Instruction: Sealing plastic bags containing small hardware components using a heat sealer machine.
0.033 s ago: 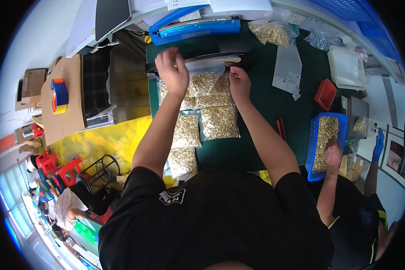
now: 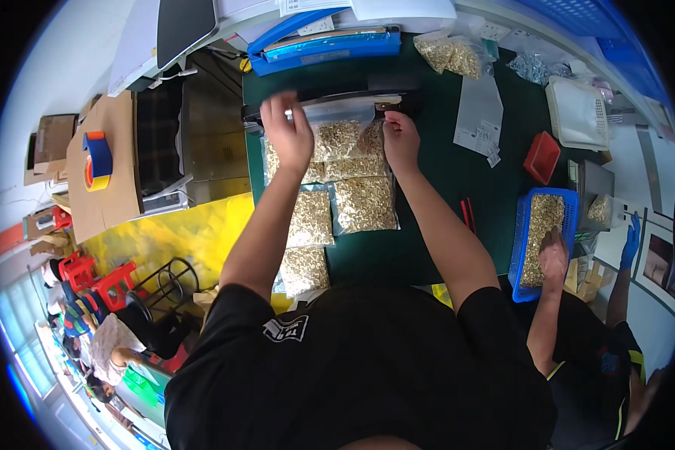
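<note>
A clear plastic bag of small gold-coloured metal pieces lies with its upper edge against a long black bar-shaped device, like a bag sealer. My right hand pinches the bag's upper right corner, beside the device's right end. Over the left part of the device, my left hand has its fingers apart and bent, the tips slightly blurred; nothing shows in it. Below lie several more filled bags, among them one at the right, one at the left and one at the table's near edge.
A blue roll dispenser box stands behind the device. On the right are a red tray, red-handled tool and blue basket of gold pieces, with a co-worker's hand in it. Bagged parts lie far back.
My left hand has come down a little toward the black device, its fingers lower than before. My right hand stays at the bag's corner.
</note>
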Motion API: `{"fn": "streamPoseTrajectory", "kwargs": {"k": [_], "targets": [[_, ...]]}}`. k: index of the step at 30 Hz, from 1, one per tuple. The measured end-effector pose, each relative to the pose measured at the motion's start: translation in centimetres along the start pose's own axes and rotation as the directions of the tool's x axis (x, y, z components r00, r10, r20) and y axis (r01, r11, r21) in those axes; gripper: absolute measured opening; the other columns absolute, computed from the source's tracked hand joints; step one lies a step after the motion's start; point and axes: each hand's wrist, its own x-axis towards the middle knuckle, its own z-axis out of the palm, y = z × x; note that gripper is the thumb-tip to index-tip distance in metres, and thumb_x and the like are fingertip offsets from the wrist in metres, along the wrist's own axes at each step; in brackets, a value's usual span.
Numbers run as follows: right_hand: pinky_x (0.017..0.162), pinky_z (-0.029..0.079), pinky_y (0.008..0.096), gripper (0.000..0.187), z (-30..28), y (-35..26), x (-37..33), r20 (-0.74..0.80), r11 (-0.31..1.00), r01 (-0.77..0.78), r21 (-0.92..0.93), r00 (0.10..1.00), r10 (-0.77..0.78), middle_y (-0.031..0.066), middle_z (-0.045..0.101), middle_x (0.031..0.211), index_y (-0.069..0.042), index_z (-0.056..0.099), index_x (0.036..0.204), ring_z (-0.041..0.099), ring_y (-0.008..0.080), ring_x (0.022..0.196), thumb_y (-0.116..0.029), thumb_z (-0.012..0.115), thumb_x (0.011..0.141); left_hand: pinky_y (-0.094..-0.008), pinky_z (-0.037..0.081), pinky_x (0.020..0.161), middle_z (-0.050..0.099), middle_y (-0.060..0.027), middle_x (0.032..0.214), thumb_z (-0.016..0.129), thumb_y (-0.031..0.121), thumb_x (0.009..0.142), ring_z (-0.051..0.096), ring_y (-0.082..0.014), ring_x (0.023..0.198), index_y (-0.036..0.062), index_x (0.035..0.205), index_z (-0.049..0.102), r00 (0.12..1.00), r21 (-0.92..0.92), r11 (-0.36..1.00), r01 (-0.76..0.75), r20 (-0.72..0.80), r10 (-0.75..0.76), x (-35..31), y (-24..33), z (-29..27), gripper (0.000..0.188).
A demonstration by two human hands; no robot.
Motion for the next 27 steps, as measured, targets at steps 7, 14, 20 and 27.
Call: {"fn": "streamPoseTrajectory", "kwargs": {"k": [7,14,20,27], "targets": [[0.071,0.052,0.0282,0.015,-0.9,-0.4,1.2,0.015,0.969,0.174,-0.175,0.985,-0.175,0.0049,0.066,0.090,-0.005,0.070,0.109,0.062,0.0135,0.076,-0.008,0.069,0.094,-0.0342,0.051,0.063,0.068,-0.0140,0.083,0.062,0.002,0.093,0.064,-0.0209,0.069,0.0002,0.097,0.069,0.810,-0.044,0.893,0.447,0.443,-0.384,-14.9,-1.2,-5.5,0.008],[0.082,0.049,0.0408,0.013,-0.3,-1.7,2.1,0.053,0.819,0.436,-0.372,0.891,-0.451,0.0056,0.066,0.098,-0.014,0.070,0.100,0.061,0.0281,0.090,-0.011,0.073,0.087,-0.0337,0.052,0.063,0.069,-0.0132,0.084,0.064,0.004,0.092,0.066,-0.0229,0.068,0.0022,0.099,0.071,0.697,-0.030,0.826,0.562,0.555,-0.454,-19.6,-0.9,-7.7,0.010],[0.092,0.044,0.0484,0.016,-0.2,-1.6,4.8,0.063,0.658,0.471,-0.587,0.837,-0.544,0.0058,0.063,0.110,-0.014,0.072,0.100,0.058,0.0318,0.107,-0.018,0.075,0.085,-0.0304,0.051,0.064,0.070,-0.0108,0.087,0.064,0.001,0.091,0.064,-0.0176,0.069,0.0012,0.098,0.071,0.674,-0.009,0.810,0.587,0.561,-0.482,-18.9,-0.8,-7.4,0.009],[0.099,0.041,0.0489,0.022,1.2,-2.1,6.3,0.154,0.498,0.513,-0.699,0.789,-0.595,0.0073,0.065,0.107,-0.012,0.073,0.100,0.058,0.0329,0.108,-0.025,0.076,0.083,-0.0312,0.052,0.066,0.069,-0.0117,0.086,0.065,0.002,0.091,0.065,-0.0187,0.072,0.0006,0.099,0.071,0.669,-0.028,0.798,0.602,0.564,-0.485,-18.5,-0.9,-6.9,0.010]]}}
